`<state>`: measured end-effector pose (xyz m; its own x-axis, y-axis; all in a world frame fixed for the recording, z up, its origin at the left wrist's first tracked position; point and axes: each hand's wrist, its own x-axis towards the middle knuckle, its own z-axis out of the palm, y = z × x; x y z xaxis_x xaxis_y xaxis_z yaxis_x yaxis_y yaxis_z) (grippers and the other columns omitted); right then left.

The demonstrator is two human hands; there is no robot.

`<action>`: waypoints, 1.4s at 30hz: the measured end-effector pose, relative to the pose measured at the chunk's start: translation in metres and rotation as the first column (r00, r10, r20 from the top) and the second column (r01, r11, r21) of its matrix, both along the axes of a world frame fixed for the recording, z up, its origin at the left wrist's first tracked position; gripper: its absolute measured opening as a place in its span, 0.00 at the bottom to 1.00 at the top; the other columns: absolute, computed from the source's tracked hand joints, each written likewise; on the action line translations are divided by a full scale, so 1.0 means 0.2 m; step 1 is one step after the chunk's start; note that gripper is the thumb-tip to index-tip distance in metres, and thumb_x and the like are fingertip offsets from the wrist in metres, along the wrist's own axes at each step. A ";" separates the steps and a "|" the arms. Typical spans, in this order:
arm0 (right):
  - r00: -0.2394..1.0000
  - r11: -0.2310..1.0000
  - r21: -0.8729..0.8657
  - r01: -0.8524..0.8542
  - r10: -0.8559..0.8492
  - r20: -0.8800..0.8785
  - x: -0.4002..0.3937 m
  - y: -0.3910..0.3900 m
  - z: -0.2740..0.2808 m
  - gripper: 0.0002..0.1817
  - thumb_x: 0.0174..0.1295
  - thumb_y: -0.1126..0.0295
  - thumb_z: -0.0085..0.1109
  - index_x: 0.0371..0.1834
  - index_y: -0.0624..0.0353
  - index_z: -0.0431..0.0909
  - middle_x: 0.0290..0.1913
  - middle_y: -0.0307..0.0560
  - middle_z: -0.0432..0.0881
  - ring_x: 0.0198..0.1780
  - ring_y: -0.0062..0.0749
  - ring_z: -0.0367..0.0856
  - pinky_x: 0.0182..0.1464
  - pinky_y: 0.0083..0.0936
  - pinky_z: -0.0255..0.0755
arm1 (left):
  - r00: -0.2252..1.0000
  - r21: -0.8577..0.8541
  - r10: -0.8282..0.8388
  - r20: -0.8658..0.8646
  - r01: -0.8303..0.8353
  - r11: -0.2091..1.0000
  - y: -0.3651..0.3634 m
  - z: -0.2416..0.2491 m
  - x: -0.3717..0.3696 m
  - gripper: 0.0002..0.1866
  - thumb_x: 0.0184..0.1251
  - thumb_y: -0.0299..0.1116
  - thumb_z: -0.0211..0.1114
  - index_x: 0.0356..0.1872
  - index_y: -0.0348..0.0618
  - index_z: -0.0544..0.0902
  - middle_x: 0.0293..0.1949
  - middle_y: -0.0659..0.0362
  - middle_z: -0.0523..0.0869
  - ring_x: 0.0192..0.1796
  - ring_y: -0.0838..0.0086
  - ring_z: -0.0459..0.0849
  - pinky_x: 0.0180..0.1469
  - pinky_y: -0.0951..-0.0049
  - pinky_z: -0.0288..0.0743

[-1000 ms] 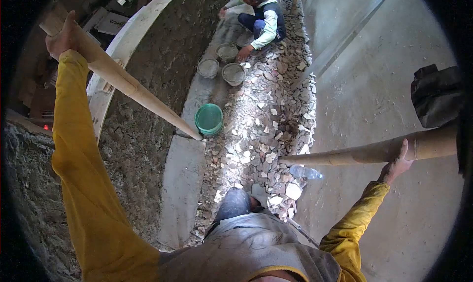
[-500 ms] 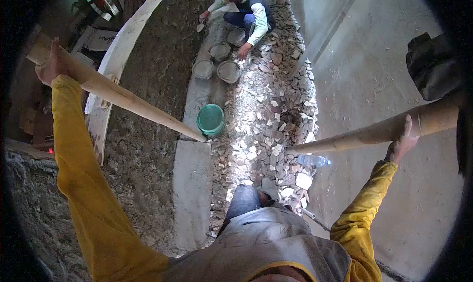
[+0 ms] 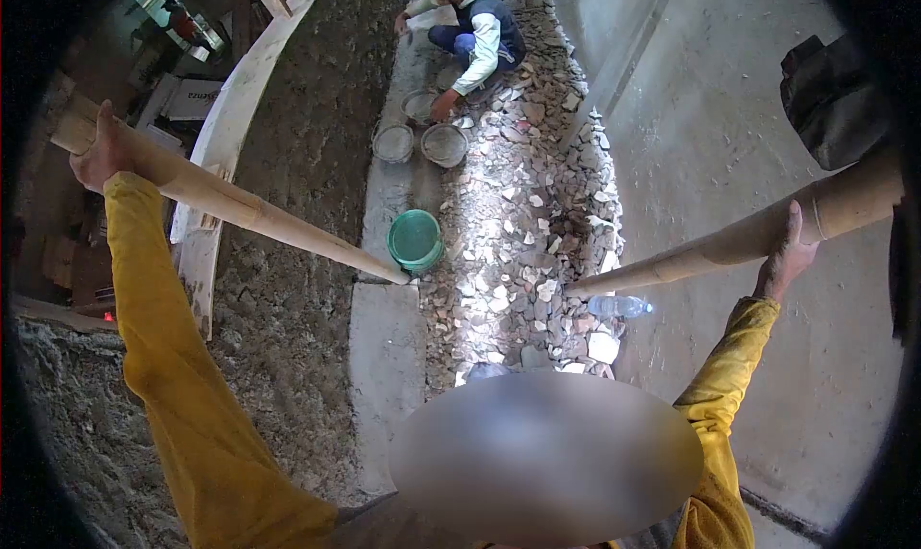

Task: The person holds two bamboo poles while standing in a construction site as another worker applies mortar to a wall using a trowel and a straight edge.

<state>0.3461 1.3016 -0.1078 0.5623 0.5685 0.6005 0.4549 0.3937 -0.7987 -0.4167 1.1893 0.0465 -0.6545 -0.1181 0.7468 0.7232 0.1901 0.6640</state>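
Left hand (image 3: 99, 154) is wrapped around the upper part of the left pole (image 3: 240, 208); that pole's foot rests at the edge of the rubble (image 3: 523, 232), touching or just beside the green bucket (image 3: 414, 240). Right hand (image 3: 789, 257) is laid against the underside of the right pole (image 3: 729, 247), fingers curled part way round it; cannot tell if the grip closes fully. That pole's foot sits in the rubble near a plastic bottle (image 3: 619, 306).

Risks, as judged:
- Both pole feet stand on loose broken stone. A shifting stone could let a foot skid, and with both arms spread wide the person would lose support.
- Left pole foot could tip or knock the bucket if it slides.
- Right hand's hold looks the weaker of the two; the pole could roll out of it.
- A co-worker (image 3: 475, 31) crouches further along the rubble beside three grey pans (image 3: 422, 131); a falling pole could land that way.

Writing: a white box (image 3: 182, 100) at upper left carries dark lettering, too small to read. No other labels legible.
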 end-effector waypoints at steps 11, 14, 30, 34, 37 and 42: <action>0.999 1.000 -0.006 -0.004 0.003 -0.046 -0.01 -0.01 0.00 0.30 0.48 0.60 0.67 0.50 0.68 0.68 0.46 0.47 0.75 0.45 0.30 0.73 0.50 0.25 0.66 | 0.999 0.009 -0.049 -0.017 0.049 0.999 0.00 -0.02 -0.11 0.38 0.30 0.52 0.76 0.40 0.30 0.77 0.38 0.52 0.82 0.40 0.67 0.81 0.46 0.71 0.73; 1.000 1.000 0.015 0.001 -0.001 -0.019 -0.01 -0.01 0.00 0.31 0.48 0.59 0.67 0.50 0.68 0.68 0.47 0.47 0.75 0.45 0.30 0.74 0.50 0.26 0.67 | 0.999 0.022 -0.052 0.006 0.052 0.998 0.00 -0.01 -0.07 0.38 0.30 0.52 0.76 0.40 0.30 0.77 0.39 0.52 0.82 0.41 0.67 0.80 0.47 0.71 0.72; 0.999 0.997 -0.082 -0.009 0.005 -0.052 0.10 0.04 -0.04 0.32 0.49 0.59 0.66 0.53 0.69 0.67 0.51 0.50 0.73 0.49 0.35 0.72 0.53 0.28 0.65 | 0.995 -0.029 0.049 -0.087 -0.052 0.998 0.00 0.00 0.01 0.39 0.33 0.55 0.74 0.42 0.31 0.75 0.41 0.48 0.80 0.45 0.62 0.79 0.49 0.68 0.70; 1.000 1.000 -0.027 -0.012 0.011 -0.017 0.07 0.03 -0.03 0.33 0.49 0.59 0.65 0.54 0.69 0.66 0.52 0.50 0.72 0.49 0.34 0.72 0.54 0.28 0.65 | 0.997 0.008 0.016 -0.080 -0.015 1.000 0.00 -0.02 0.03 0.38 0.33 0.54 0.74 0.42 0.33 0.74 0.39 0.50 0.81 0.44 0.64 0.79 0.48 0.68 0.71; 1.000 1.000 -0.025 0.018 -0.018 -0.006 0.06 0.02 -0.03 0.33 0.50 0.59 0.65 0.55 0.69 0.65 0.51 0.50 0.73 0.49 0.34 0.72 0.53 0.28 0.65 | 0.998 0.020 -0.029 -0.049 0.030 0.999 0.00 0.00 0.04 0.38 0.33 0.53 0.74 0.42 0.33 0.73 0.39 0.50 0.81 0.44 0.65 0.79 0.48 0.68 0.71; 0.999 0.998 -0.046 -0.039 0.038 -0.037 0.06 0.02 -0.03 0.32 0.50 0.59 0.65 0.53 0.69 0.66 0.49 0.49 0.73 0.48 0.33 0.73 0.52 0.27 0.65 | 0.999 0.006 -0.045 -0.017 0.046 0.999 -0.01 0.00 0.08 0.39 0.33 0.54 0.74 0.43 0.32 0.73 0.39 0.50 0.81 0.44 0.64 0.79 0.49 0.67 0.70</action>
